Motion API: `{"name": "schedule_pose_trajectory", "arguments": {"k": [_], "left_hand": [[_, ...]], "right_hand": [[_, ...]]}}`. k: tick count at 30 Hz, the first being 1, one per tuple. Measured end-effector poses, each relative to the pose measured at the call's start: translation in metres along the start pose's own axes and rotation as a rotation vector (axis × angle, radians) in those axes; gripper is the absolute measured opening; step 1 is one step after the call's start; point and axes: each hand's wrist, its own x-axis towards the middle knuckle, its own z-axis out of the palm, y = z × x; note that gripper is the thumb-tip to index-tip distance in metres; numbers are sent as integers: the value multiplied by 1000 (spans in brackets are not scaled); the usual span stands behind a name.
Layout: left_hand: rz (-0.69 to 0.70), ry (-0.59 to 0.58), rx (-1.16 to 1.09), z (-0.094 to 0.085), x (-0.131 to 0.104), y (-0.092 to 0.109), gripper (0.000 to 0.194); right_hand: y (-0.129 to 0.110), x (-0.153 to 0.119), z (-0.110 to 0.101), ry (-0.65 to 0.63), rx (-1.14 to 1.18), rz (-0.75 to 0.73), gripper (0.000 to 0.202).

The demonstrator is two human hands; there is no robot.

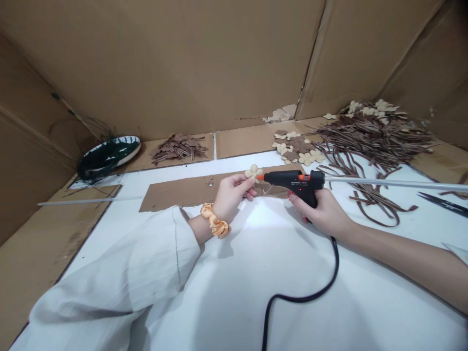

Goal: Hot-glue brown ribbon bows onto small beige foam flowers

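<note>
Between the thumb and fingers of my left hand (235, 189) is a cream flower cutout (254, 170), held up above a cardboard strip (175, 194). My right hand (327, 210) is wrapped round the handle of a black hot glue gun (292, 179) with an orange tip. That tip points left and meets the flower near its middle; whether glue is coming out is too small to tell. A long clear glue stick (387, 183) sticks out of the gun's back. The gun's black cord (303, 297) curves down toward me. An orange scrunchie (215, 221) circles my left wrist.
Cream and brown flower cutouts (298, 147) lie beyond the gun. Brown strips (376, 139) are heaped at the right, near black scissors (444, 204). A brown pile (179, 147) and a plate (129, 146) of dark green strands sit back left. Another glue stick (76, 201) lies left. Cardboard walls (164, 63) enclose the table.
</note>
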Motion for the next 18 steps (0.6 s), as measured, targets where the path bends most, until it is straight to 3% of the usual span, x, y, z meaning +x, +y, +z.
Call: {"name": "schedule_pose_trajectory", "arguments": {"k": [9, 13, 16, 18], "left_hand": [[21, 79, 57, -3, 1, 2, 14], [88, 113, 175, -5, 1, 3, 7], [152, 131, 309, -7, 1, 4, 27], [177, 123, 421, -10, 1, 6, 31]], "right_hand": [[-2, -1, -3, 0, 17, 59, 40], [-3, -1, -7, 103, 117, 71, 31], [-4, 1, -10, 139, 128, 72, 27], [-4, 4, -12, 129, 97, 100, 24]]}}
